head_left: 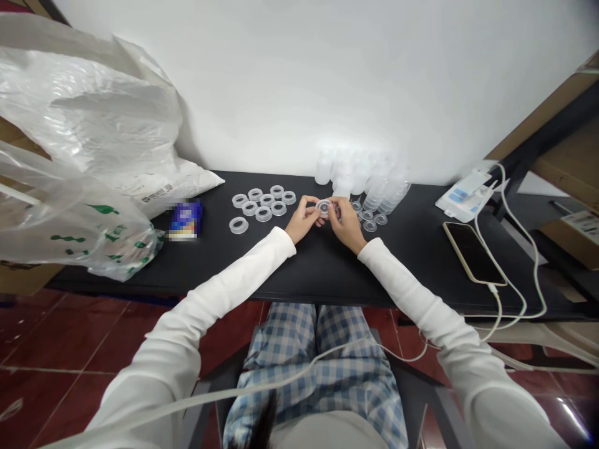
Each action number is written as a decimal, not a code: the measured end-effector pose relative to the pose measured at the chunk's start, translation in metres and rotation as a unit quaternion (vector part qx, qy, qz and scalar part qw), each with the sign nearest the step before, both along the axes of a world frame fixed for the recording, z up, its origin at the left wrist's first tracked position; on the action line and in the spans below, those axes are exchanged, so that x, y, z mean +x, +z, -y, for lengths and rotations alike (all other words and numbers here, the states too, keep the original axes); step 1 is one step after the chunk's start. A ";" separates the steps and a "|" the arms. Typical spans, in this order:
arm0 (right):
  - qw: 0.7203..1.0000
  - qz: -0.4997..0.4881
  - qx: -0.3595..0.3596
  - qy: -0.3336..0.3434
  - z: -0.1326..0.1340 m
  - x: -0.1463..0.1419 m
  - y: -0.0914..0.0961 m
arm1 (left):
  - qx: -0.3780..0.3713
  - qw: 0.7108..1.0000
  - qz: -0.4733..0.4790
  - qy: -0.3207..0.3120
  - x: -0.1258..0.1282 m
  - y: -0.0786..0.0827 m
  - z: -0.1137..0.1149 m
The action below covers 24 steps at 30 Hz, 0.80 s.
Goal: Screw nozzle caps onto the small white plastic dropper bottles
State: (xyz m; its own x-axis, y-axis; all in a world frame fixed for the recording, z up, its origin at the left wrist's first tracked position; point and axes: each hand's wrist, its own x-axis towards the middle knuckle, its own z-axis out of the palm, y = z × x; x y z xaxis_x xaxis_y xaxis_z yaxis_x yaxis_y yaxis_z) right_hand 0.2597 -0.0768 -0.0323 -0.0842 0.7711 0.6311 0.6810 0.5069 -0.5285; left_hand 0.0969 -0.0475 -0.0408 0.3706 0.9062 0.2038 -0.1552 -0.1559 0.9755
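Both hands at one clear plastic ring (324,208)

My left hand (303,219) and right hand (347,226) have fingers (333,206) clamped on it above the black surface (322,274); next move needs steady grip.

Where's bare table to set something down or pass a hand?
Widest patch: black tabletop between the small clear rings and the phone. Smaller patch between the forearms, in front of the left hand and right hand, which pinch a clear ring. Crowded: back centre, with the ring cluster and stacked clear cups.
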 end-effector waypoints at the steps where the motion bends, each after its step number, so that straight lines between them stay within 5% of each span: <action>1: 1.000 -0.004 -0.006 0.008 0.000 0.000 0.000 | 0.017 1.000 0.000 0.004 0.000 0.000 0.002; 24: 0.999 -0.010 -0.024 -0.037 0.003 -0.009 -0.002 | 0.088 0.992 -0.044 0.075 -0.006 0.009 0.005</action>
